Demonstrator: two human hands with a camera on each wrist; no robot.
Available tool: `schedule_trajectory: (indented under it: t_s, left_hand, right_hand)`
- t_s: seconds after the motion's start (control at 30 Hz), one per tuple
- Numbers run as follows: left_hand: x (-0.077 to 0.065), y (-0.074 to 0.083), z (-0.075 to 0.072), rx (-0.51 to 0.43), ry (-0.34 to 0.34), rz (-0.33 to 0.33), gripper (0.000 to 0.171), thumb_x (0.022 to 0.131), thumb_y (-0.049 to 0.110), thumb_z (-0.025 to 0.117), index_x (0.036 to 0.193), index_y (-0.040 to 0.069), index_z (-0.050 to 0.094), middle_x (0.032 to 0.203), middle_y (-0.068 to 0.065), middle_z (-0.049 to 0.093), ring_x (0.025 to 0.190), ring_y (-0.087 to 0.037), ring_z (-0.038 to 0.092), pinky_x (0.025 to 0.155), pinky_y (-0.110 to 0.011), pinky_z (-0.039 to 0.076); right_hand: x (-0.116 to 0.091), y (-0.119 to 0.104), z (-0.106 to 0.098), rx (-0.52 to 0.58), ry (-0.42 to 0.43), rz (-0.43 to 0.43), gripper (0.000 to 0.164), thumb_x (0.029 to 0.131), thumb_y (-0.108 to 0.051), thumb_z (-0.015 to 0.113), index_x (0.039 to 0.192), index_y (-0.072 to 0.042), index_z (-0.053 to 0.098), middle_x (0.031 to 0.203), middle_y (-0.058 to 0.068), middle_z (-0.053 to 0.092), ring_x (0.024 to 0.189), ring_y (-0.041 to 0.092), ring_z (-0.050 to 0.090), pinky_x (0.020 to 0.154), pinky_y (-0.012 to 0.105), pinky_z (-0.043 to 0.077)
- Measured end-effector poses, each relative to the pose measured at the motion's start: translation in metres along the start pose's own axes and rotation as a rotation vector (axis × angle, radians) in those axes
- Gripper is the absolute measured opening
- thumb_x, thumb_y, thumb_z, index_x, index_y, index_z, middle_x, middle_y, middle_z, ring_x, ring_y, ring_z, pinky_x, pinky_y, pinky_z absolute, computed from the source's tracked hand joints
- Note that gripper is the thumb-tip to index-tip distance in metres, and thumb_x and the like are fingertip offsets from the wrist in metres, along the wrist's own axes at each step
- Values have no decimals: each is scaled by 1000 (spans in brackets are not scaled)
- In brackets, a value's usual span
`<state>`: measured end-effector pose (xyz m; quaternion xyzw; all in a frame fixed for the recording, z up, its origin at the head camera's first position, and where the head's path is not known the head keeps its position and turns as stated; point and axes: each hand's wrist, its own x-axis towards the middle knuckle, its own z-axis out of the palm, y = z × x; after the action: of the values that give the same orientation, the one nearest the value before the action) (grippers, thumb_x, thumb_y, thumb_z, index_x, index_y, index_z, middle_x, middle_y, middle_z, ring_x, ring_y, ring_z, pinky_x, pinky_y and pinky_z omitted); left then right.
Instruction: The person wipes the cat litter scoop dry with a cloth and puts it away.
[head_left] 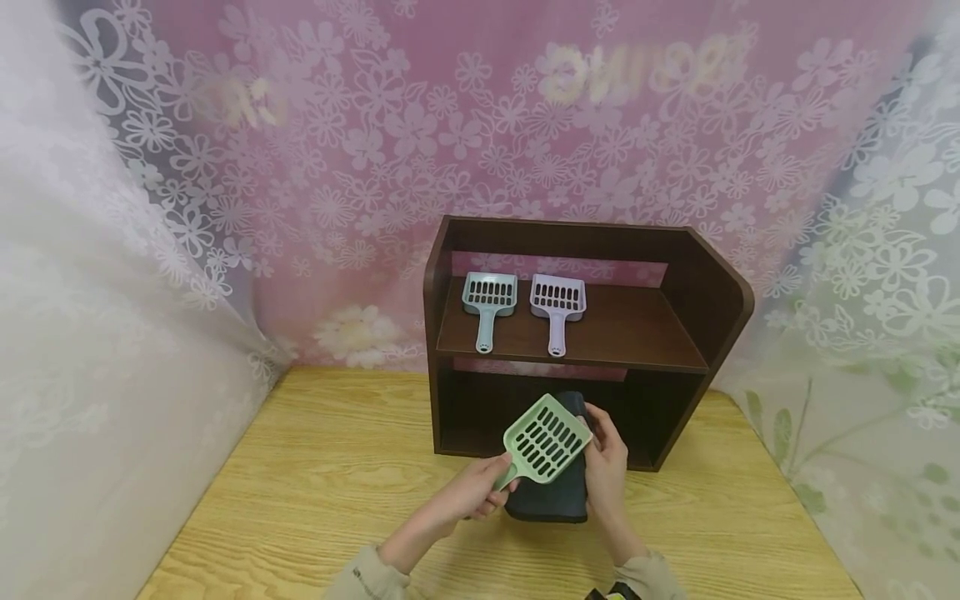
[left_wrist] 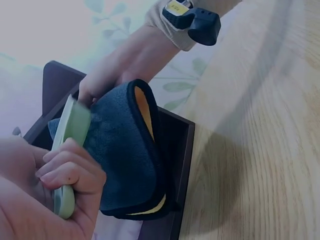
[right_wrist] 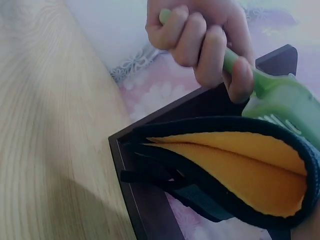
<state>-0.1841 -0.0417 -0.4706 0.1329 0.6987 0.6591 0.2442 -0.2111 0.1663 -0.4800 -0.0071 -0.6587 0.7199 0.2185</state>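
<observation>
My left hand [head_left: 480,490] grips the handle of a light green litter scoop [head_left: 547,440], its slotted head tilted up to the right. A folded dark blue cloth [head_left: 549,505] with a yellow-orange inner side [right_wrist: 245,175] hangs behind and under the scoop head. My right hand [head_left: 606,462] holds this cloth at its right side, close to the scoop's edge. In the left wrist view the cloth [left_wrist: 125,150] lies against the back of the scoop [left_wrist: 75,120] and partly hides the right hand's fingers.
A dark brown two-tier shelf [head_left: 600,362] stands on the wooden table [head_left: 337,467]. Its upper tier carries a blue-green litter scoop [head_left: 486,321] and a lilac litter scoop [head_left: 557,325]. Floral curtains [head_left: 360,192] surround the table at the back and sides.
</observation>
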Motion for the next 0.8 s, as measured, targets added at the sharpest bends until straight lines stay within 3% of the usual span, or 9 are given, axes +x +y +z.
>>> schedule_trajectory:
  t_s: [0.2, 0.3, 0.53, 0.63, 0.8]
  left_hand:
    - [-3, 4, -4, -15, -83, -24, 45, 110, 44, 37, 90, 8, 56, 62, 7, 33, 48, -3, 22, 43, -18, 18]
    - [-5, 7, -8, -9, -91, -39, 46, 110, 43, 38, 92, 6, 57, 61, 7, 32, 48, -3, 20, 43, -19, 17]
    - [-4, 9, -12, 30, 22, 9, 46, 110, 40, 39, 106, 0, 61, 65, 6, 37, 50, -4, 23, 44, -18, 17]
    - [-3, 8, -14, 38, 57, 20, 44, 110, 40, 40, 103, 3, 61, 65, 6, 39, 50, -4, 24, 44, -18, 18]
    - [-2, 7, -17, 24, 55, 9, 42, 110, 40, 39, 95, 6, 59, 63, 7, 35, 49, -4, 23, 43, -18, 18]
  right_hand:
    - [7, 0, -2, 43, -88, 23, 28, 104, -9, 57, 130, 3, 59, 103, -4, 67, 88, 7, 61, 70, 18, 50]
    - [8, 1, -3, 74, -127, 51, 28, 104, -10, 58, 129, 3, 58, 103, -4, 66, 87, 7, 62, 68, 18, 51]
    - [4, -1, -16, 82, -191, 112, 30, 104, -12, 58, 130, 4, 54, 108, -6, 66, 96, 5, 64, 76, 21, 56]
    - [-1, -2, -24, 97, -226, 134, 30, 105, -13, 57, 131, 2, 53, 111, -7, 67, 99, 6, 65, 78, 23, 57]
    - [-6, -3, -39, 95, -266, 148, 25, 105, -13, 56, 129, -4, 56, 110, -6, 68, 94, 8, 68, 76, 26, 58]
